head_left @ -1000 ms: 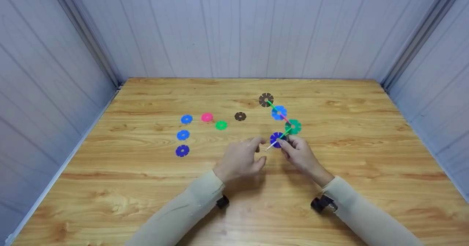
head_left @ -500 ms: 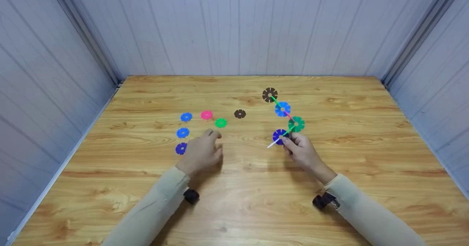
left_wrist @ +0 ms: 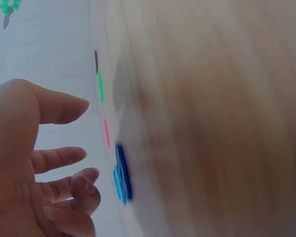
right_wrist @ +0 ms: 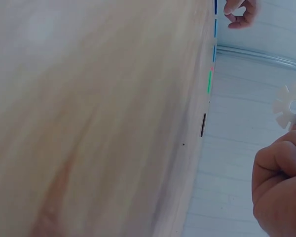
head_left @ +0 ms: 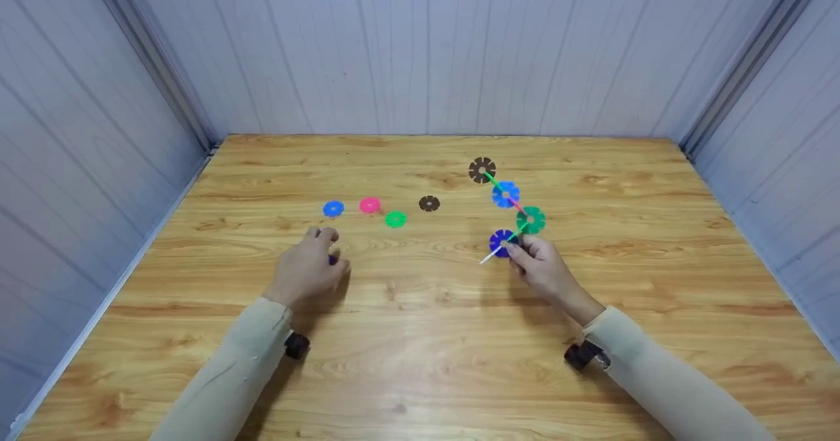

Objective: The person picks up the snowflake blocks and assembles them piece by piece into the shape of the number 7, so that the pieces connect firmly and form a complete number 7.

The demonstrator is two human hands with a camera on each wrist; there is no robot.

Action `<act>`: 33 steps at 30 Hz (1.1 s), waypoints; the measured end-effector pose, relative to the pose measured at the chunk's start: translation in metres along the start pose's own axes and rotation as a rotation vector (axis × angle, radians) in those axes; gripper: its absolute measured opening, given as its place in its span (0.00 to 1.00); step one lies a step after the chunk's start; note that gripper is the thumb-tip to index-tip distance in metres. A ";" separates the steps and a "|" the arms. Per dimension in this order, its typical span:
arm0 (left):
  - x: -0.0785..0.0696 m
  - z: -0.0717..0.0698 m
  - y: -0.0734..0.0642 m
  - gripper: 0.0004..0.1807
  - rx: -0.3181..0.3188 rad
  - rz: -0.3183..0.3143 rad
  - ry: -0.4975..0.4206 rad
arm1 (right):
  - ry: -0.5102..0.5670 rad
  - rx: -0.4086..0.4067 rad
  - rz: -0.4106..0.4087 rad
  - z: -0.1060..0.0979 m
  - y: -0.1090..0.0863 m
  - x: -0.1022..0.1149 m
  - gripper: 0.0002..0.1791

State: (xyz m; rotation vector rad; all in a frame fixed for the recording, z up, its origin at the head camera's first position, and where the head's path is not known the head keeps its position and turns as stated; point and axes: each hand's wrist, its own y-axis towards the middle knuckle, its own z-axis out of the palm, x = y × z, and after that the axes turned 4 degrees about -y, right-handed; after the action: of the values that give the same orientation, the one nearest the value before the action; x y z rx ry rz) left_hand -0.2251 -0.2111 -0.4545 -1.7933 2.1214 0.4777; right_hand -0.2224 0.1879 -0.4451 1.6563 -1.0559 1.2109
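My right hand [head_left: 550, 273] pinches a zigzag chain of slotted plastic discs near its dark blue disc [head_left: 497, 240]. From the far end, a brown disc [head_left: 482, 163] leads through green, light blue, pink and green discs. A white disc [head_left: 491, 254] forms the near end; in the right wrist view that white disc [right_wrist: 285, 107] shows its notches. My left hand [head_left: 303, 269] hovers at the left with thumb and fingers apart, over a loose dark blue disc [head_left: 334, 258] mostly hidden by it. In the left wrist view this dark blue disc [left_wrist: 123, 173] lies on the table beyond the fingertips.
Loose discs lie on the wooden table [head_left: 420, 362]: light blue [head_left: 328, 213], pink [head_left: 370, 200], green [head_left: 388, 219] and brown [head_left: 423, 203]. Another light blue disc [left_wrist: 119, 185] shows behind the dark blue one in the left wrist view. Pale panel walls [head_left: 420, 54] enclose the table.
My left hand has moved away from the chain to the left, over the loose blue discs. The right hand, still holding the chain, has shifted only slightly.
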 end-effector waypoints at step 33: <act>-0.058 0.027 0.011 0.10 -0.022 0.055 -0.469 | 0.050 -0.009 -0.017 0.000 0.006 0.006 0.13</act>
State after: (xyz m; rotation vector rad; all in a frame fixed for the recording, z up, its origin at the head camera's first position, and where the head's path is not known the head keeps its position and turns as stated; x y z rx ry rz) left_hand -0.2257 -0.1460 -0.4524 -1.4558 1.8419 0.8453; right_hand -0.2272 0.1849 -0.4386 1.6171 -1.0129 1.2280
